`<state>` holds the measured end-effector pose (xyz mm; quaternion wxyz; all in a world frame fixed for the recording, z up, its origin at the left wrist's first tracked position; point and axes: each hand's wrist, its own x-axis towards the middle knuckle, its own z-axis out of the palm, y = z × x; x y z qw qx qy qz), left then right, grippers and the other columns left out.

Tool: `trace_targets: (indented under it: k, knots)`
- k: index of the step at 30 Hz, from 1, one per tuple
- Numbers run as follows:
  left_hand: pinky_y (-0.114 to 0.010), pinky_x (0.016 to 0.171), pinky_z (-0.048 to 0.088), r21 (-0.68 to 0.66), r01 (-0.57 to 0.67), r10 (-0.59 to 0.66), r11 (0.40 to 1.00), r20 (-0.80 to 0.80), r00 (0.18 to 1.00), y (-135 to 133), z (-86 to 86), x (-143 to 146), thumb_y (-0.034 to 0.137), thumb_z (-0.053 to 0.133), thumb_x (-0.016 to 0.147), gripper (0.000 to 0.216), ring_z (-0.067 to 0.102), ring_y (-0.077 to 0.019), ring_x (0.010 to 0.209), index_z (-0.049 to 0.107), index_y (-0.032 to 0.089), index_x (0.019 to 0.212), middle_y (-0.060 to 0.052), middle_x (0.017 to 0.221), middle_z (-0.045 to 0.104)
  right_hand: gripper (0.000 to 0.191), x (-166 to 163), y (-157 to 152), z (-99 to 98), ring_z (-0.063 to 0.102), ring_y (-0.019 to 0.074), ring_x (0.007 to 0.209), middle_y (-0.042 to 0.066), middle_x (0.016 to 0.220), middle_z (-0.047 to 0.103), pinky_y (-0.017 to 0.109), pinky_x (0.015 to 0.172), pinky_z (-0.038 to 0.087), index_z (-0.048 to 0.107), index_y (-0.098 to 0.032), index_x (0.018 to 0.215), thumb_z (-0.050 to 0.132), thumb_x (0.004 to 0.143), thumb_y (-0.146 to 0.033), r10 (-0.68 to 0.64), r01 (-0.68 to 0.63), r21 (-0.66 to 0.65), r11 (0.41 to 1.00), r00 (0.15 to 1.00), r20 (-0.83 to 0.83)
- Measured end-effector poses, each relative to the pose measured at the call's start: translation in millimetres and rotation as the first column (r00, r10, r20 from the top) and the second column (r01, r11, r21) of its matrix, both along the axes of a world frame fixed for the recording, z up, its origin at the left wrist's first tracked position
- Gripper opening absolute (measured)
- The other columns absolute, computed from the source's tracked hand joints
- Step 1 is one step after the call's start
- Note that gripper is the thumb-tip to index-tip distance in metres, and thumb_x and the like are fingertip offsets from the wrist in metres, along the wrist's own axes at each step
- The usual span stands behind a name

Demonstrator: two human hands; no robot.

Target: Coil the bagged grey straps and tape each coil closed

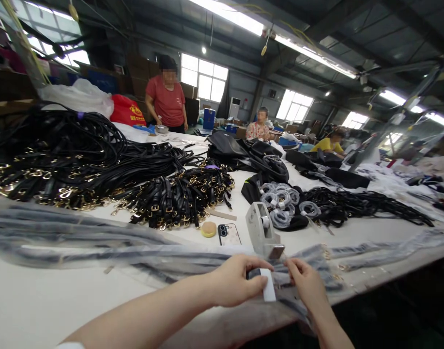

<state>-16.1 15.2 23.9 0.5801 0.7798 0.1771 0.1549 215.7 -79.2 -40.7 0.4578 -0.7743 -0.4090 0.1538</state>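
Observation:
Thumb and fingers of my left hand [239,281] are closed on a narrow white strip [268,285], with something dark behind it. To its right, my right hand [307,281] is in a pinch near the front of a grey tape dispenser [256,225]; what lies between the fingertips is too small to make out. The dispenser stands tilted on the table just beyond both hands. Black straps in clear plastic sleeves [142,254] stretch across the table under and beside my hands, some with gold clasps at the right.
Past the sleeves lie a phone [229,234], a round yellow sponge-like pad [208,229] and a heap of black buckled straps [171,198]. Coiled clear-wrapped rings [280,198] and black bags [243,150] lie farther back. Several people stand or sit beyond the table [29,295].

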Motion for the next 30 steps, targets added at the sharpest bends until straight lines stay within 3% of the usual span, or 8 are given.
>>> trace_targets:
  k: [3,8,11,14,18,21,25,30]
  knots:
    - [-0.032,0.097,0.047,0.058,-0.089,0.084,0.994,0.086,0.993,-2.7,1.6,1.2,0.027,0.055,0.083,0.042,0.063,-0.021,0.104,0.066,0.013,0.121,-0.007,0.114,0.07,0.044,-16.5,-19.6,19.6,0.054,0.0176,0.056,-0.001,0.06,0.059,0.027,0.052,0.044,0.073,-0.018,0.089,0.06,0.081,-0.059,0.012,-0.009,0.066,0.998,0.999,-0.041]
    - [-0.032,0.099,0.047,0.191,-0.245,0.217,0.95,0.157,0.963,-7.0,3.1,1.6,0.027,0.053,0.086,0.043,0.064,-0.0209,0.104,0.064,0.013,0.125,-0.008,0.117,0.069,0.031,-67.7,-44.9,55.1,0.051,0.0139,0.055,-0.003,0.058,0.055,0.022,0.053,0.043,0.072,-0.021,0.087,0.066,0.086,-0.051,0.243,-0.204,0.187,0.961,0.946,-0.216]
    - [-0.031,0.091,0.051,0.253,-0.292,0.252,0.922,0.179,0.951,-9.0,2.8,0.6,0.027,0.052,0.086,0.043,0.065,-0.0203,0.097,0.064,0.014,0.125,-0.008,0.11,0.071,0.034,-86.2,-42.3,52.1,0.049,0.0127,0.05,-0.002,0.055,0.055,0.022,0.048,0.041,0.072,-0.019,0.083,0.066,0.085,-0.053,0.316,-0.273,0.172,0.947,0.891,-0.325]
    - [-0.032,0.083,0.053,0.297,-0.309,0.26,0.903,0.194,0.946,-10.6,3.5,-1.0,0.028,0.052,0.086,0.043,0.066,-0.0204,0.089,0.064,0.013,0.125,-0.009,0.102,0.073,0.041,-92.1,-31.2,41.1,0.046,0.0115,0.047,-0.002,0.052,0.054,0.021,0.046,0.037,0.07,-0.018,0.078,0.067,0.083,-0.058,0.271,-0.227,0.154,0.962,0.876,-0.399]
    - [-0.035,0.087,0.052,0.343,-0.301,0.231,0.89,0.232,0.945,-11.0,4.2,-1.8,0.03,0.048,0.089,0.044,0.066,-0.0223,0.092,0.063,0.011,0.125,-0.011,0.104,0.072,0.047,-94.8,-19.4,35.1,0.041,0.0099,0.044,-0.002,0.048,0.051,0.021,0.044,0.032,0.066,-0.017,0.068,0.067,0.081,-0.062,0.239,-0.19,0.151,0.97,0.862,-0.447]
    - [-0.034,0.09,0.051,0.304,-0.325,0.26,0.896,0.234,0.937,-9.0,2.6,-1.0,0.035,0.06,0.083,0.046,0.067,-0.0227,0.094,0.065,0.012,0.123,-0.01,0.106,0.072,0.049,-97.7,-16.8,36.5,0.043,0.0103,0.047,-0.001,0.05,0.053,0.022,0.047,0.034,0.063,-0.017,0.062,0.066,0.083,-0.061,0.294,-0.236,0.181,0.955,0.838,-0.46]
    - [-0.034,0.089,0.052,0.273,-0.432,0.363,0.86,0.27,0.892,-7.3,0.6,-1.4,0.034,0.061,0.086,0.041,0.067,-0.0215,0.095,0.065,0.014,0.121,-0.009,0.104,0.072,0.038,-101.0,-16.0,41.6,0.053,0.013,0.058,0.002,0.067,0.065,0.024,0.06,0.043,0.071,-0.017,0.083,0.069,0.083,-0.055,0.4,-0.328,0.229,0.916,0.763,-0.507]
    - [-0.033,0.081,0.055,0.49,-0.415,0.22,0.767,0.406,0.887,-16.2,2.3,-6.8,0.031,0.053,0.094,0.037,0.066,-0.0189,0.086,0.06,0.02,0.128,-0.007,0.092,0.071,0.041,-106.6,-13.0,47.8,0.054,0.0144,0.058,0.001,0.062,0.063,0.025,0.059,0.044,0.072,-0.017,0.076,0.067,0.084,-0.057,0.409,-0.311,0.276,0.909,0.786,-0.464]
